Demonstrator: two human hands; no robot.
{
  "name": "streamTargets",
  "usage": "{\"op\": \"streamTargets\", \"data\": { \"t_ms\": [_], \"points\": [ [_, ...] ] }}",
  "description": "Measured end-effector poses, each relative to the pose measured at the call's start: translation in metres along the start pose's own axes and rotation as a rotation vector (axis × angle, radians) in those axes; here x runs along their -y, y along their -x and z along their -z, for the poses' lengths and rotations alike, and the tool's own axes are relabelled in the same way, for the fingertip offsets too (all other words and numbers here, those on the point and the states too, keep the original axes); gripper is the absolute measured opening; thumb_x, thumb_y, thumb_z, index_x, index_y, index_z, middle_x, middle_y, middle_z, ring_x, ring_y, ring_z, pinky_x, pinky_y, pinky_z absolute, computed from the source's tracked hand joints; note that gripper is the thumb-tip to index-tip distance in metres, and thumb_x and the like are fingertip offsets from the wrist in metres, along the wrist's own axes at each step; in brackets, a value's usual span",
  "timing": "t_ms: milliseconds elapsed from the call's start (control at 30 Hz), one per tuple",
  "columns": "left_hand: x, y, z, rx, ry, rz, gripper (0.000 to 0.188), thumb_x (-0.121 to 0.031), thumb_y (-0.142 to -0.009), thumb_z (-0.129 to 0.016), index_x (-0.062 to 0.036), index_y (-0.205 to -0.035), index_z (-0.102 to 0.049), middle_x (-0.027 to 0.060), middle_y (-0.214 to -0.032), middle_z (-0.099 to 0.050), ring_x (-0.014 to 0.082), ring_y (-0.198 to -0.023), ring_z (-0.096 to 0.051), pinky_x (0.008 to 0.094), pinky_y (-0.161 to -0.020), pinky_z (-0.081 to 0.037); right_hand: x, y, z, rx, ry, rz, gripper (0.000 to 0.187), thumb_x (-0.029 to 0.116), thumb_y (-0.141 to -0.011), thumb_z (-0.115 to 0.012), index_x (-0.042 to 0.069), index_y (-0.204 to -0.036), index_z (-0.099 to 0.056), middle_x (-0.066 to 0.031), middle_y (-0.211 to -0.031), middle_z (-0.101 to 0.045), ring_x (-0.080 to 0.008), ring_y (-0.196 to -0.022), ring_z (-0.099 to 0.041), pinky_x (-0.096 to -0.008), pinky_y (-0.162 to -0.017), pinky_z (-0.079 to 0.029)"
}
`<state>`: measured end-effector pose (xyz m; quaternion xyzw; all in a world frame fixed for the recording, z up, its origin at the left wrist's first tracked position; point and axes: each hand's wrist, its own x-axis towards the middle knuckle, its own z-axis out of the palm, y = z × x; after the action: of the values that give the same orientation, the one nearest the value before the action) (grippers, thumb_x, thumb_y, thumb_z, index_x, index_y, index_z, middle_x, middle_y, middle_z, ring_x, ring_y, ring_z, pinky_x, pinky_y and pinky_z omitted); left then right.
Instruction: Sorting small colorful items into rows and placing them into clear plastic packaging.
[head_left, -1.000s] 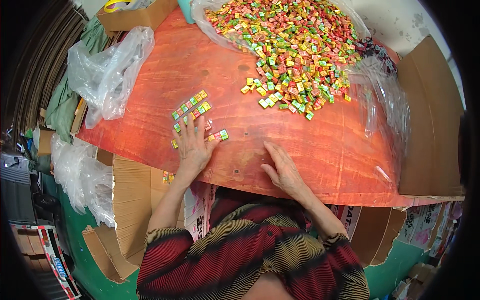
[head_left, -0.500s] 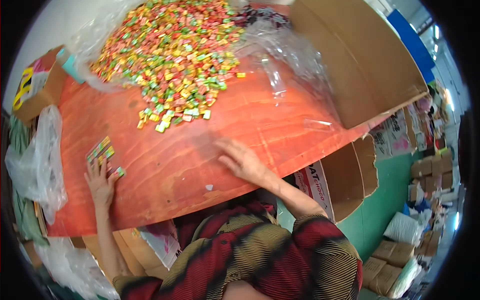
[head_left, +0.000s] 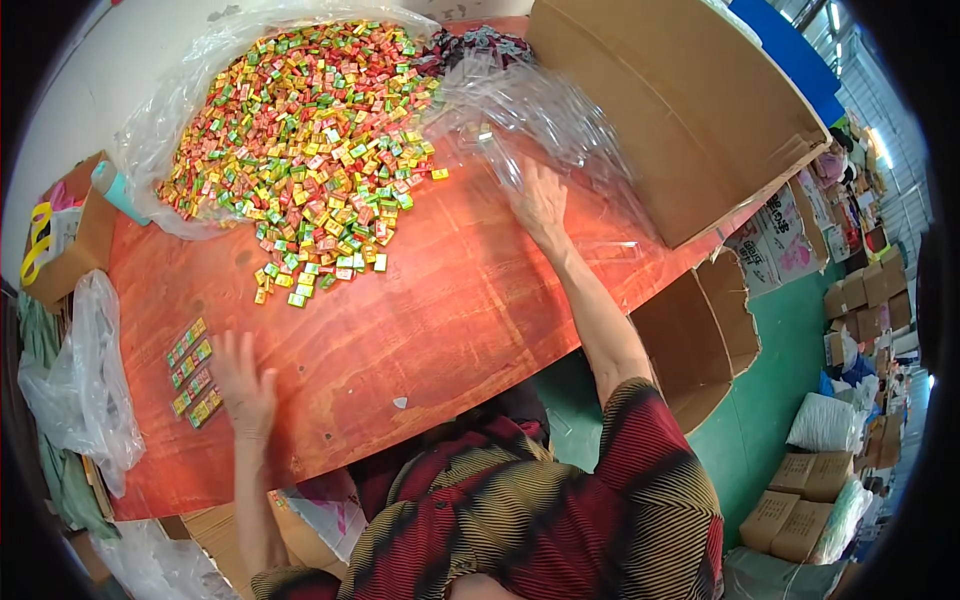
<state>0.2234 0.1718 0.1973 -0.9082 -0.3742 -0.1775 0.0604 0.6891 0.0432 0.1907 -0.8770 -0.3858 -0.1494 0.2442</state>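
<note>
My left hand point(head_left: 243, 385) hovers, slightly blurred, over the left part of the red table point(head_left: 330, 370); its fingers are spread and hold nothing. Just left of it lie short rows of small, colourful wrapped pieces point(head_left: 190, 365), set side by side; they seem to sit in narrow clear sleeves. My right hand point(head_left: 541, 205) reaches far forward with fingers stretched out, beside a clear plastic case point(head_left: 503, 165). Whether the fingertips touch the case I cannot tell. Beyond it spreads a heap of clear plastic cases point(head_left: 550, 105).
A large pile of small red, yellow and green wrapped pieces point(head_left: 320, 140) lies on clear plastic sheeting at the back. A tall cardboard box point(head_left: 680, 110) stands at right, an open carton point(head_left: 685, 340) below the edge. Another box point(head_left: 85, 235) and a plastic bag point(head_left: 85, 380) are at left.
My right hand has moved forward from the table's middle to the clear cases. My left hand has lifted away from the short rows, which now show fully. The view has shifted slightly.
</note>
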Motion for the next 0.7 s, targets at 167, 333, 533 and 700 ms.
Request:
{"op": "streamTargets", "data": {
  "t_ms": [167,333,533,700],
  "points": [
    [-0.078,-0.014,-0.001,0.046,0.143,-0.101,0.049,-0.020,-0.078,-0.057,-0.0056,-0.123,-0.044,0.0182,-0.134,-0.032,0.0375,-0.128,-0.023,0.0501,-0.103,-0.019,-0.013,0.005,-0.016,-0.026,-0.031,0.011,0.042,0.018,-0.076,-0.058,0.007,-0.115,-0.049,-0.0151,-0.091,-0.061,-0.0321,-0.086,-0.055,-0.0418,-0.073,-0.041],
    [-0.115,-0.013,-0.010,0.035,0.314,-0.179,0.042,-0.018,-0.075,-0.062,-0.0035,-0.113,-0.052,0.0195,-0.130,-0.035,0.0384,-0.124,-0.029,0.0496,-0.100,-0.026,-0.002,0.028,-0.012,0.050,-0.368,0.015,0.025,0.013,-0.077,-0.052,0.003,-0.099,-0.056,-0.0194,-0.078,-0.061,-0.0350,-0.075,-0.058,-0.0456,-0.065,-0.043],
    [-0.138,-0.022,-0.016,0.027,0.407,-0.207,0.039,-0.015,-0.074,-0.063,-0.0037,-0.111,-0.054,0.0208,-0.129,-0.037,0.0387,-0.122,-0.031,0.0492,-0.098,-0.028,0.001,0.012,-0.005,-0.107,-0.380,-0.087,0.023,0.017,-0.079,-0.052,0.003,-0.097,-0.057,-0.0201,-0.076,-0.062,-0.0356,-0.073,-0.060,-0.0449,-0.065,-0.045],
    [-0.142,-0.015,-0.017,0.024,0.440,-0.169,0.037,-0.012,-0.074,-0.063,-0.0028,-0.109,-0.054,0.0208,-0.127,-0.039,0.0388,-0.121,-0.034,0.0473,-0.097,-0.030,0.043,-0.007,0.008,0.060,-0.185,-0.202,0.028,0.025,-0.080,-0.052,0.004,-0.099,-0.053,-0.0217,-0.087,-0.059,-0.0372,-0.079,-0.059,-0.0443,-0.068,-0.046]
  ]
}}
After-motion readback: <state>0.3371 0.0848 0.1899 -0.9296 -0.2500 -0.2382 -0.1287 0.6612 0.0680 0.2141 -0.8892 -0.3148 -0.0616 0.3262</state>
